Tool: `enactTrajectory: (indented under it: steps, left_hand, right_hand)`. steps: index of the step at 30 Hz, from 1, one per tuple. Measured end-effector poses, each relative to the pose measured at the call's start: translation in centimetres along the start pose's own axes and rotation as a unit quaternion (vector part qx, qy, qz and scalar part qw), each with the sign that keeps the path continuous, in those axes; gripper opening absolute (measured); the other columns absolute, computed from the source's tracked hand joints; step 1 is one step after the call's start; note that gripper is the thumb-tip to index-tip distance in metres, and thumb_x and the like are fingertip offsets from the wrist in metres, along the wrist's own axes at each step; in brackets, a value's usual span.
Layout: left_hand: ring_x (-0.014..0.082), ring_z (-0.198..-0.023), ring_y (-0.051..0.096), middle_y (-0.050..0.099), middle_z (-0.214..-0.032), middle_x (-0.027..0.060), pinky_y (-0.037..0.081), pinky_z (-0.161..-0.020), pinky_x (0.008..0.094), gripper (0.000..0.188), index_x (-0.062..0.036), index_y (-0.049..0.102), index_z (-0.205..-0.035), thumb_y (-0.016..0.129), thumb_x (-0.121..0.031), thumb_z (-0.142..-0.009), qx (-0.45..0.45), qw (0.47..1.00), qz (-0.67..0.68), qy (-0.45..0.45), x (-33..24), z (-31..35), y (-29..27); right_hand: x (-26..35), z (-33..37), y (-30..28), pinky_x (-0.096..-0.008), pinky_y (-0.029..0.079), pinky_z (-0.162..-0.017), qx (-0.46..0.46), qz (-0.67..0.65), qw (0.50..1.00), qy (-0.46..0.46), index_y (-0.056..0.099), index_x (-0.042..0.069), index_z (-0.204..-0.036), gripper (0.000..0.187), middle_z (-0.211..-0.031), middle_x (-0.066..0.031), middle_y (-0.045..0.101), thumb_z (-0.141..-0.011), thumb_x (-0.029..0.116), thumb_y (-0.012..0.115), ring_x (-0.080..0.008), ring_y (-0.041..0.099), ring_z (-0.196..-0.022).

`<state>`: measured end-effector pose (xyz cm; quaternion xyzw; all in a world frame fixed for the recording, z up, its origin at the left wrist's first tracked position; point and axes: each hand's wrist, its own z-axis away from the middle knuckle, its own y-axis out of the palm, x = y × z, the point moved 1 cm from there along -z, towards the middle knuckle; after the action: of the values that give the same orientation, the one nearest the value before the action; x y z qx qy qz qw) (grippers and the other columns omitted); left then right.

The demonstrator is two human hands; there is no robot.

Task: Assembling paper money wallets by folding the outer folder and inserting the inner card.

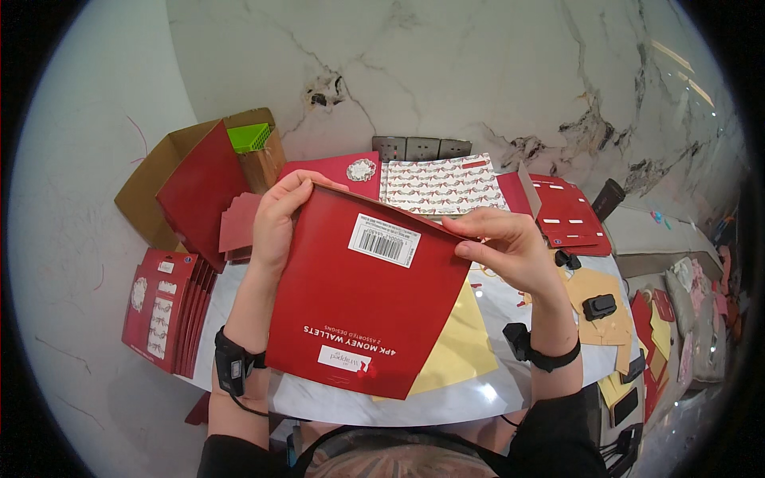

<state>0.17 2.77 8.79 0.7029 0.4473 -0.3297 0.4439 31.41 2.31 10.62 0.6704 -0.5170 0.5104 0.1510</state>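
Observation:
A large red card sleeve (362, 299) is held up in front of me, its printing upside down and a white barcode label near its upper edge. My left hand (279, 215) grips its upper left corner, thumb at the edge. My right hand (510, 243) pinches the upper right corner between thumb and fingers. Along the top, the edge looks slightly parted, but the inside is hidden. Pale yellow paper (470, 342) lies on the table beneath the sleeve, partly covered by it.
On the left are an open cardboard box (143, 187) with a green basket (249, 137) and a stack of red packs (163, 311). Patterned white sheets (442, 183) lie at the back, with red card pieces (566, 211) to the right. A black device (599, 307) rests on tan paper pieces (594, 279).

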Motion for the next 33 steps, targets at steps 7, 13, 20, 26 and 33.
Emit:
enactTrajectory:
  steps: [7,13,20,26,33]
  left_hand:
    - [0.0214,-0.095,0.068,0.069,-0.108,0.0214,0.055,-0.087,0.0333,0.027,0.0009,0.06,-0.103,0.043,-0.02,-0.104,0.025,1.0,0.005,0.014,0.8,-0.1,0.1]
    - [0.0095,-0.087,0.066,0.07,-0.096,0.0085,0.054,-0.076,0.0228,0.011,-0.0023,0.061,-0.102,0.06,-0.013,-0.099,0.0,0.994,-0.106,0.033,0.5,0.3,0.6]
    - [0.0052,-0.082,0.062,0.067,-0.094,0.0025,0.051,-0.072,0.0194,0.011,-0.0018,0.062,-0.105,0.064,-0.007,-0.096,0.024,0.991,-0.132,-0.016,0.5,0.5,1.6]
    - [0.0131,-0.097,0.059,0.065,-0.1,0.0046,0.048,-0.087,0.0289,0.011,-0.004,0.061,-0.101,0.066,-0.007,-0.092,0.029,0.977,-0.207,0.049,2.1,0.3,2.0]
    - [0.0267,-0.099,0.053,0.06,-0.098,0.0064,0.041,-0.089,0.0379,0.015,-0.0087,0.069,-0.089,0.077,-0.018,-0.079,0.213,0.785,-0.55,0.19,3.5,1.5,5.0]
  right_hand:
    - [-0.7,0.0,-0.4,-0.0226,0.054,-0.071,-0.034,-0.057,0.995,0.081,0.073,-0.002,-0.109,0.022,-0.092,-0.008,0.072,-0.089,0.008,0.072,-0.0101,0.067,-0.082]
    - [-0.2,-0.2,0.0,-0.0218,0.054,-0.07,-0.028,-0.059,0.993,0.102,0.074,-0.003,-0.104,0.019,-0.089,-0.0079,0.073,-0.088,0.007,0.074,-0.0088,0.067,-0.079]
    - [-0.4,-0.1,-0.6,-0.024,0.055,-0.072,-0.015,-0.038,0.988,0.15,0.073,-0.004,-0.103,0.019,-0.089,-0.0094,0.074,-0.087,0.006,0.074,-0.01,0.068,-0.079]
    - [-1.2,0.0,-0.4,-0.0247,0.055,-0.069,-0.001,-0.063,0.981,0.183,0.073,-0.004,-0.094,0.013,-0.083,-0.008,0.073,-0.085,0.006,0.074,-0.0104,0.067,-0.075]
    - [-4.2,-0.4,0.2,-0.0227,0.051,-0.063,0.014,-0.026,0.969,0.244,0.073,-0.002,-0.093,0.017,-0.081,-0.0039,0.071,-0.084,0.012,0.078,-0.0074,0.064,-0.071]
